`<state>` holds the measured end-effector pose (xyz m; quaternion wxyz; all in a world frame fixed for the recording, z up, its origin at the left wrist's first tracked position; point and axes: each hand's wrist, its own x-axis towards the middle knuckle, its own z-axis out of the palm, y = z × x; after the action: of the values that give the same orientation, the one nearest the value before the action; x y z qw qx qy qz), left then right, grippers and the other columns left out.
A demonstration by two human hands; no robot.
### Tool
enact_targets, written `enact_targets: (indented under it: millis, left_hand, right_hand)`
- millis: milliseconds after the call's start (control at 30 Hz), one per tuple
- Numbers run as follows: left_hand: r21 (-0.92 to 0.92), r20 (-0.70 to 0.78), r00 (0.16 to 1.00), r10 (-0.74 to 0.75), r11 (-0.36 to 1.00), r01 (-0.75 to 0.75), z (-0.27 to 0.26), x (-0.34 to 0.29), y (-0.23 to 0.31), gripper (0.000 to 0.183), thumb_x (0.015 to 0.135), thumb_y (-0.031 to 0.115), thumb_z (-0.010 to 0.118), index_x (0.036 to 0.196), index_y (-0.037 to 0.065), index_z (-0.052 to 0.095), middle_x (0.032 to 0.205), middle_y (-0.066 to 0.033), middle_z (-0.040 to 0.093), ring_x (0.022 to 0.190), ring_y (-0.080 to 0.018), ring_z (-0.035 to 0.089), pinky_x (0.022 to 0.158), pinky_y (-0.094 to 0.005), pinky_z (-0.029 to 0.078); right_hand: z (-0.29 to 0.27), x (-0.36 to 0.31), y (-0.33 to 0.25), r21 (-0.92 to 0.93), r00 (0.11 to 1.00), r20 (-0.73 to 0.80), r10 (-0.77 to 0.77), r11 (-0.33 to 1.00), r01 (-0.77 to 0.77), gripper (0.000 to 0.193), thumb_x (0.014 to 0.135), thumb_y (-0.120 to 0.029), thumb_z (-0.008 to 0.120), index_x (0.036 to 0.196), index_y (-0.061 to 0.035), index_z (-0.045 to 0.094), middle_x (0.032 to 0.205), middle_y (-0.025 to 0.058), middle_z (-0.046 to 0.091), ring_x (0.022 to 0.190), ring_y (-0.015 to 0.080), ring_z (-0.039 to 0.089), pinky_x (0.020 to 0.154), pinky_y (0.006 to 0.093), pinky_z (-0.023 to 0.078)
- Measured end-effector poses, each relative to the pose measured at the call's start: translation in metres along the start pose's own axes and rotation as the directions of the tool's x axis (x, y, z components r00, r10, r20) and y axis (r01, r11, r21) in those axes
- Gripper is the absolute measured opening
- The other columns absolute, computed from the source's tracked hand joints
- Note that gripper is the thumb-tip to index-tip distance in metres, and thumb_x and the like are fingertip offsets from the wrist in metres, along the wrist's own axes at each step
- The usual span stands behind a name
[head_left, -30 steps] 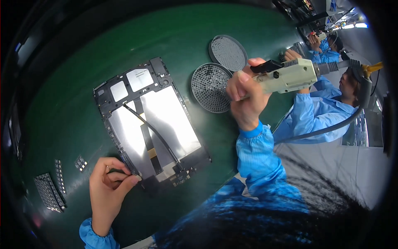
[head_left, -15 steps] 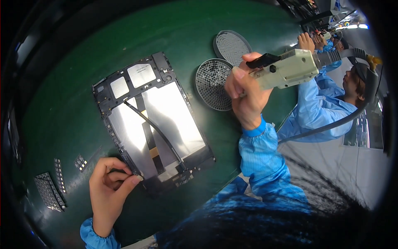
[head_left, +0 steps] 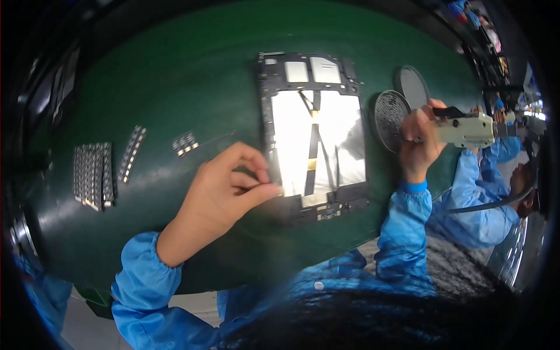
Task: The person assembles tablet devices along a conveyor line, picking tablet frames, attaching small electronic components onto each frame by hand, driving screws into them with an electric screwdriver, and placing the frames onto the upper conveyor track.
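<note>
An opened tablet-like device (head_left: 344, 140) lies on the green table, its shiny silver plate crossed by dark ribbon cables inside a black frame. My left hand (head_left: 224, 184) is at the lower left edge of that frame, thumb and forefinger pinched together; whatever is between them is too small to make out. To the right of the device, my right hand (head_left: 420, 143) is wrapped round a pale power screwdriver (head_left: 466, 129) with a black lever and a grey hose. The tool's tip is hidden. Just beside this hand stands a round dish with a perforated insert (head_left: 391, 116).
A second round dish (head_left: 413, 87) sits behind the first. On the left of the green table (head_left: 192, 76) lie stacked strips of small parts (head_left: 93, 175), a single strip (head_left: 132, 153) and a short piece (head_left: 185, 144). A co-worker in blue (head_left: 475, 216) sits at the right.
The view has swung left, so the device appears farther right. My left fingers stay pinched at the frame's lower left edge. My right hand still grips the screwdriver by the dishes.
</note>
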<state>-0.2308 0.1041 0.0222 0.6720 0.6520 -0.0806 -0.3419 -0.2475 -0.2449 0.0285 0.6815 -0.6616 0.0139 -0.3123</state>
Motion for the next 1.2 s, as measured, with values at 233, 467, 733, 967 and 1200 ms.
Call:
enact_targets:
  millis: [233, 467, 733, 967, 1200]
  left_hand:
    - [0.001, 0.029, 1.0, -0.004, 1.0, 0.004, -0.007, 0.002, 0.002, 0.025, 0.09, 0.011, 0.073, 0.098, -0.001, 0.053, 0.094, -0.0087, 0.06, 0.076, -0.0155, 0.069, 0.066, -0.0248, 0.056]
    - [0.023, 0.008, 1.0, 0.0, 1.0, 0.0, -0.01, 0.0, -0.003, 0.026, 0.089, 0.01, 0.074, 0.098, -0.002, 0.053, 0.093, -0.0091, 0.061, 0.076, -0.0148, 0.07, 0.064, -0.0243, 0.054]
    - [0.07, -0.016, 0.993, 0.119, 0.991, -0.117, -0.009, 0.001, -0.008, 0.019, 0.086, 0.005, 0.072, 0.095, -0.004, 0.057, 0.087, -0.0089, 0.064, 0.073, -0.0119, 0.066, 0.063, -0.0256, 0.053]
    - [0.029, -0.108, 0.974, 0.2, 0.98, -0.198, -0.006, 0.002, -0.014, 0.018, 0.081, 0.006, 0.074, 0.088, -0.004, 0.06, 0.076, -0.0175, 0.068, 0.067, -0.0274, 0.067, 0.061, -0.0352, 0.052]
    - [0.027, -0.101, 0.978, 0.182, 0.983, -0.18, -0.005, 0.001, -0.015, 0.017, 0.082, 0.005, 0.073, 0.088, -0.004, 0.06, 0.076, -0.0176, 0.068, 0.067, -0.0285, 0.067, 0.061, -0.0356, 0.053]
  right_hand:
    - [0.062, -0.023, -0.042, 0.276, 0.999, 0.012, -0.044, 0.96, 0.039, 0.035, 0.092, -0.009, 0.058, 0.126, -0.009, 0.051, 0.063, -0.0026, 0.04, 0.046, 0.0083, 0.036, 0.042, 0.0257, 0.03]
    - [0.147, -0.096, -0.053, 0.298, 0.903, 0.416, 0.109, 0.922, -0.249, 0.041, 0.09, 0.003, 0.053, 0.122, -0.0217, 0.049, 0.068, -0.0022, 0.042, 0.048, 0.0083, 0.034, 0.042, 0.0213, 0.036]
    - [0.154, -0.104, -0.044, 0.195, 0.888, 0.42, 0.189, 0.937, -0.291, 0.042, 0.088, 0.005, 0.053, 0.121, -0.0215, 0.049, 0.07, -0.0015, 0.041, 0.046, 0.0076, 0.031, 0.041, 0.0221, 0.035]
    - [0.161, -0.104, -0.042, 0.205, 0.895, 0.42, 0.149, 0.945, -0.253, 0.041, 0.089, 0.005, 0.05, 0.12, -0.0219, 0.049, 0.067, -0.0014, 0.04, 0.05, 0.0074, 0.032, 0.044, 0.0209, 0.032]
    - [0.162, -0.106, -0.043, 0.181, 0.897, 0.402, 0.186, 0.944, -0.277, 0.04, 0.089, 0.004, 0.05, 0.119, -0.0213, 0.047, 0.066, -0.0002, 0.039, 0.049, 0.0079, 0.03, 0.044, 0.0211, 0.032]
